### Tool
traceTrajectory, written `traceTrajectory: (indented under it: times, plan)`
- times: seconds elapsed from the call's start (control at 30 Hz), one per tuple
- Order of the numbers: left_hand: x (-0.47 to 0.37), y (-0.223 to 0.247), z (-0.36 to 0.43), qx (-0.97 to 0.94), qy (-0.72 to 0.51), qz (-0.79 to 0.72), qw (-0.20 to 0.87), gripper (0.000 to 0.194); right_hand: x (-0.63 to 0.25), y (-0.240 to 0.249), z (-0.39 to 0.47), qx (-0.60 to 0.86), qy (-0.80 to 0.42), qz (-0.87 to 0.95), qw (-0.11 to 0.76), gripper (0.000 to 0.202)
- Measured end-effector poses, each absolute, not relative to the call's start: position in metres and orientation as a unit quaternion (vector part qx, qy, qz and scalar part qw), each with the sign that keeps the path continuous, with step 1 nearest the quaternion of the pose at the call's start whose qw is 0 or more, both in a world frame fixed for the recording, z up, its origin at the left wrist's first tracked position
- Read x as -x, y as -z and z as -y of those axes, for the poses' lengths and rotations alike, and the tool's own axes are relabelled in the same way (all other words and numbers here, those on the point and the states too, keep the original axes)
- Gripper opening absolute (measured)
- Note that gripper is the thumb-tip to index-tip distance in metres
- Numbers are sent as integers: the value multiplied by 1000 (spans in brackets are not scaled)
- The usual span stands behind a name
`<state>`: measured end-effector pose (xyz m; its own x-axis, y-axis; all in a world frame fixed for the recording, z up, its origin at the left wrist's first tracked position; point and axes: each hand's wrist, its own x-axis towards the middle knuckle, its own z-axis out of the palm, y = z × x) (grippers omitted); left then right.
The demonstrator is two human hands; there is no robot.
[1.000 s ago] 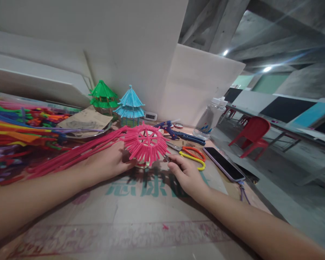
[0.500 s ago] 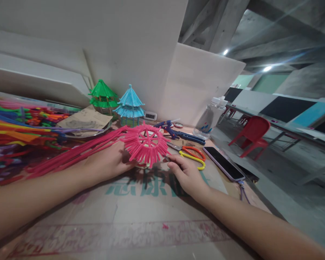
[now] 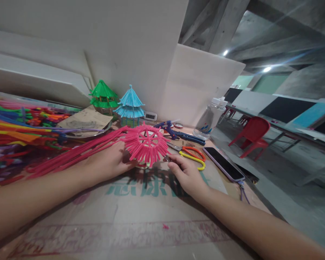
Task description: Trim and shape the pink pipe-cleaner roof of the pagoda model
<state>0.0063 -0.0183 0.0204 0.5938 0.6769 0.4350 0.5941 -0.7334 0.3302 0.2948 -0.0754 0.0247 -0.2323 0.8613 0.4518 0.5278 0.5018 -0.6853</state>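
Note:
A pink pipe-cleaner pavilion [image 3: 159, 147], with a ring of fringe-like strips and a spoked opening on top, is held above the cardboard-covered table. My left hand [image 3: 119, 159] is closed on its left side, the fingertips partly hidden behind the fringe. My right hand [image 3: 184, 171] pinches a small dark metal tool [image 3: 167, 158] at the fringe's right edge; most of the tool is hidden in the fingers. Long pink pipe cleaners [image 3: 78, 155] lie behind my left forearm. Scissors [image 3: 192, 155] with orange and yellow handles lie just beyond my right hand.
Green [image 3: 103, 94] and blue [image 3: 130, 104] pipe-cleaner pavilions stand at the back. A glue gun [image 3: 169, 129], blue-handled pliers [image 3: 192, 138], a phone [image 3: 224, 164] and a clear bottle [image 3: 209, 119] are on the right. Colourful pipe cleaners [image 3: 21, 133] heap up at left, near a paper-covered tray [image 3: 85, 122].
Very little differs. My right hand and the dark tool tip have shifted slightly at the fringe's right edge; my left hand keeps its hold on the pink pavilion.

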Motion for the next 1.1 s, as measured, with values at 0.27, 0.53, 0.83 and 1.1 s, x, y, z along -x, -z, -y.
traceTrajectory:
  times: [0.27, 0.53, 0.83, 1.1]
  plan:
    - [-2, -17, 18, -896, -270, -347, 60, 24, -294, -22, 75, 448, -198, 763, 422, 24]
    - [-4, -16, 16, -892, -276, -350, 71, 28, -295, -21, 74, 448, -184, 765, 425, 24]
    - [-1, -11, 14, -888, -268, -368, 64, 26, -296, -21, 74, 448, -194, 765, 420, 26]
    - [-2, -14, 15, -889, -258, -373, 59, 28, -295, -21, 73, 451, -202, 759, 425, 27]
